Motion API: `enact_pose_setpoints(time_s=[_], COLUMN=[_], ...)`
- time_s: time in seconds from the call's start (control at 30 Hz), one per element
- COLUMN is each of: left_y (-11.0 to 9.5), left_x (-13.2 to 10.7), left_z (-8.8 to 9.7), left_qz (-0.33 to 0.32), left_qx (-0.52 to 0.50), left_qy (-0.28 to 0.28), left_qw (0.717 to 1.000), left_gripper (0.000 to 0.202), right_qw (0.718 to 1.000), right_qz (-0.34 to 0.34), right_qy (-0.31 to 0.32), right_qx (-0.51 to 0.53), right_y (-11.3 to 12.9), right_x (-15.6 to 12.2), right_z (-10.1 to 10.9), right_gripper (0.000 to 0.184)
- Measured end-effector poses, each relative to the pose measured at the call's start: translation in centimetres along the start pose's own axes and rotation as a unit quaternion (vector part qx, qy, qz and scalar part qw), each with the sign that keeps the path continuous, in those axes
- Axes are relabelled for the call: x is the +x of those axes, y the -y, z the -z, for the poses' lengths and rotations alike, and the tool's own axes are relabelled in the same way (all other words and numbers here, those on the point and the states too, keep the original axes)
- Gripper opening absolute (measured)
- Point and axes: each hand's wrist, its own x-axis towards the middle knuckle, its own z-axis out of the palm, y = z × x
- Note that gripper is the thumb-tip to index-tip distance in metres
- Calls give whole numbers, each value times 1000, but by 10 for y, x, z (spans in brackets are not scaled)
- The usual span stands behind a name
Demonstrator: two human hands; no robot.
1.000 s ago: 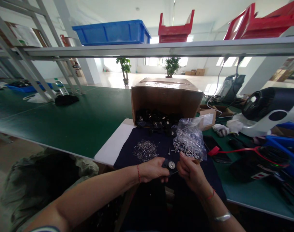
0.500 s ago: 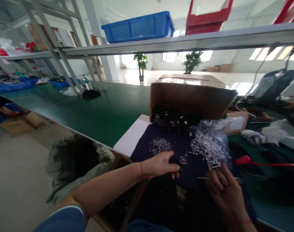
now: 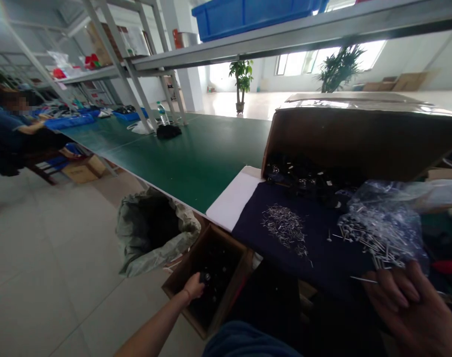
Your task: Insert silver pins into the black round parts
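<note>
The left hand reaches down into a low box just below the edge of the desk. Its grip is narrow and holds a small black part at the fingertips. The part looks round, but it is too small to tell which way it points. More black parts lie in the low box around the hand.

The right hand is at the lower right, with its fingers close together at the edge of a dark cloth. A long, thin silver pin lies nearly flat across the view, and one end reaches the fingers. You cannot tell if the hand is holding it.

A pile of pins lies on the cloth, well apart from both hands. A clear bag full of pins sits just above the right hand. Behind the cloth, a tipped big box has more black parts spilling from its open side.
</note>
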Motion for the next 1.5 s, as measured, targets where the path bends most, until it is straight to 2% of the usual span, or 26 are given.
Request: enact_pose_setpoints(time_s=[0.1,0.17,0.23,0.3,0.4,0.43,0.47,0.5,0.53,0.6,0.67,0.73,0.8,0.87,0.93,1.03,1.13,1.2,1.23,1.27,1.33,1.4,1.43,1.47,1.5], left_y=[24,25,16,-6,-59,-82,-107,-134,-162,-219,-270,-312,-340,-356,-362,-363,-354,-340,-329,-316,-286,-254,-238,-222,-207], left_x=[7,11,12,8,-17,-29,-41,-53,-62,-72,-65,-46,-22,-1,11,13,-2,-22,-35,-49,-79,-105,-116,-123,-128], left_z=[-9,-12,-10,-6,-3,-4,-8,-14,-21,-42,-65,-87,-106,-119,-123,-112,-89,-76,-72,-70,-68,-68,-68,-67,-67], left_qz=[16,-8,-60,-128,-248,-301,-381,-460,-527,-594,-575,-550,-525,-500,-479,-459,-441,-434,-431,-429,-416,-374,-343,-311,-279], left_qx=[73,102,114,111,86,75,58,52,62,126,204,236,254,266,267,238,184,143,126,111,80,8,-39,-86,-131], left_qy=[-52,-89,-134,-185,-253,-265,-269,-248,-202,-107,-74,-77,-91,-98,-99,-96,-66,-18,12,42,109,199,240,275,302], left_qw=[996,991,983,968,931,913,882,851,823,787,789,797,807,818,830,850,876,889,894,895,899,906,907,906,902], left_gripper=[26,20,10,17,29,30,28,25,23,24,26,35,48,49,40,28,24,27,29,30,32,35,38,40,42], right_qw=[1000,999,998,998,997,997,996,995,995,993,992,991,990,990,990,989,987,968,944,906,802,698,660,636,627], right_qz=[17,29,36,37,36,35,34,33,35,43,54,64,71,76,74,83,113,164,205,255,369,465,496,513,516], right_qy=[19,25,35,45,54,59,63,69,74,84,94,106,114,117,119,124,107,93,93,103,139,172,186,202,221], right_qx=[-16,-23,-25,-12,29,41,50,57,62,67,61,47,32,30,33,21,-44,-163,-241,-321,-449,-516,-532,-539,-540], right_y=[-2,-3,-4,-6,-8,-8,-8,-9,-9,-10,-12,-14,-15,-16,-16,-17,-18,-20,-21,-24,-29,-35,-38,-40,-43], right_x=[1,2,4,5,5,5,5,4,4,3,4,5,7,7,8,9,8,3,-1,-6,-18,-31,-37,-43,-48], right_z=[1,2,3,4,4,4,4,3,4,5,7,9,10,11,12,14,12,4,-2,-9,-24,-37,-41,-42,-42], right_gripper=[59,62,62,59,58,57,57,57,57,57,56,56,57,57,56,56,55,43,33,29,42,36,30,24,20])
